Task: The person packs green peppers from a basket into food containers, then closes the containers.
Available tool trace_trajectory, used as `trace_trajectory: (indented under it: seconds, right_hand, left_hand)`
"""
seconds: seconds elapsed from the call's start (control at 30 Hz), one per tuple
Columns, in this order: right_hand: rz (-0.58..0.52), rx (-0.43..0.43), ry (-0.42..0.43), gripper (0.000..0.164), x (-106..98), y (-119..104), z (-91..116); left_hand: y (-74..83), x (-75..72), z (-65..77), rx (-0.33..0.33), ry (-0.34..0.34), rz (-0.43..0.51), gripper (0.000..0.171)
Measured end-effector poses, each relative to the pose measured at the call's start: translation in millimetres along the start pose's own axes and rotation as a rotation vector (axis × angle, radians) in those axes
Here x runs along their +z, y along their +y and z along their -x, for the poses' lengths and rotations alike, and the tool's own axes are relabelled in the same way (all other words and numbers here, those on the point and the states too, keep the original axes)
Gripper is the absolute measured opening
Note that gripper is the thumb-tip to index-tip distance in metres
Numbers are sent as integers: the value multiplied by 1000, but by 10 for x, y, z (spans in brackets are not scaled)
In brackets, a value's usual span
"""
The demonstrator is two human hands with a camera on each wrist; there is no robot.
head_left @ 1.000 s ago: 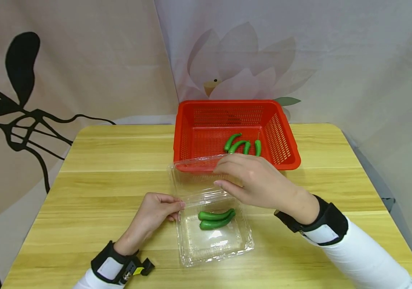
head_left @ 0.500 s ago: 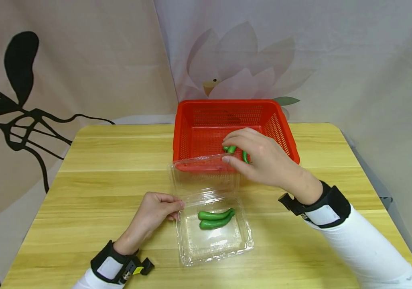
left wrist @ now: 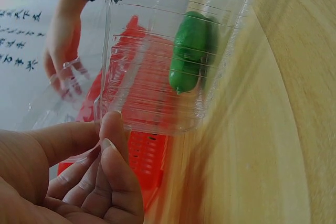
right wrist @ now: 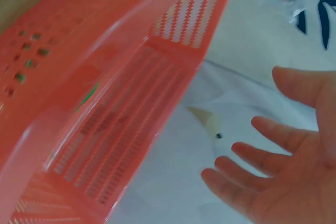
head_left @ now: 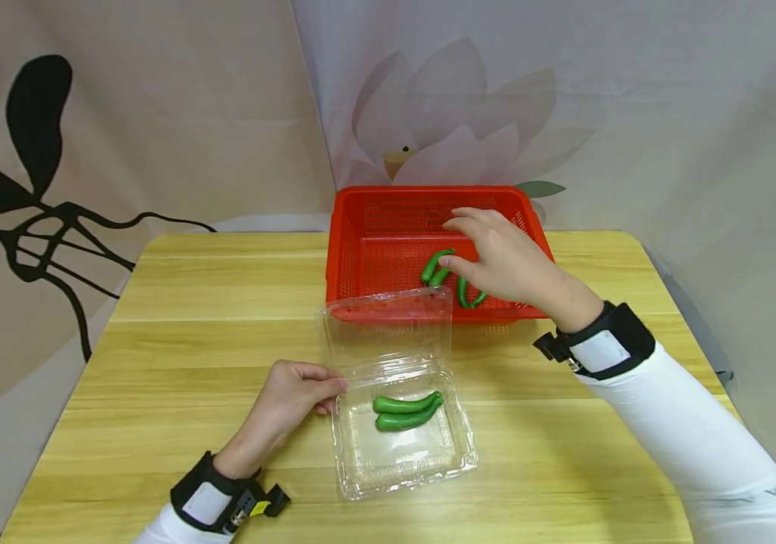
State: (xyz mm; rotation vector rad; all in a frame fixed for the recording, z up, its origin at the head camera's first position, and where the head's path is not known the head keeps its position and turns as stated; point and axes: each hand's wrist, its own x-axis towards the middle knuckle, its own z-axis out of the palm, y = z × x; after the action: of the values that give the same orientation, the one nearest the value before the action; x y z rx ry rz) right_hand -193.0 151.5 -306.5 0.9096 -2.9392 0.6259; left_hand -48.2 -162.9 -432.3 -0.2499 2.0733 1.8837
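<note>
A clear plastic clamshell box [head_left: 360, 461] lies on the table with its lid raised back against the red basket [head_left: 347, 249]. Two green chili peppers [head_left: 406, 412] rest side by side in its base. My left hand [head_left: 299, 400] pinches the box's left edge near the hinge; in the left wrist view, thumb and fingers [left wrist: 113, 135] meet on the thin plastic rim. Over the basket's right part hovers my right hand [head_left: 496, 257], fingers spread and holding nothing. Below it, several green chili peppers [head_left: 431, 266] lie on the basket floor, partly hidden by the hand.
The wooden table [head_left: 224, 302] carries the box and the basket. Behind it hangs a printed cloth [head_left: 224, 113] close to the basket's back. The raised lid [head_left: 388, 332] overlaps the basket's front rim.
My right hand has moved away from above the lid, up and to the right, over the basket. Some peppers in the basket now lie differently. The left hand keeps its place.
</note>
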Motion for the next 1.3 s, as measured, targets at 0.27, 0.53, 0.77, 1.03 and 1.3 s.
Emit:
trace_trajectory:
  seconds: [0.27, 0.53, 0.77, 1.03, 1.3]
  right_hand:
    - [50, 189, -156, 65, -13, 219, -238]
    - [139, 321, -365, 63, -6, 397, -467]
    - [183, 369, -520, 30, 18, 411, -518]
    - [298, 371, -656, 29, 72, 400, -616]
    - [317, 407, -681, 30, 233, 508, -687]
  left_hand:
    - [-1, 8, -7, 2, 2, 7, 14]
    - [10, 16, 1, -20, 16, -5, 13]
    - [9, 17, -4, -31, 17, -8, 12]
    - [0, 30, -7, -26, 19, -17, 13]
    - [-27, 43, -19, -8, 14, -15, 15]
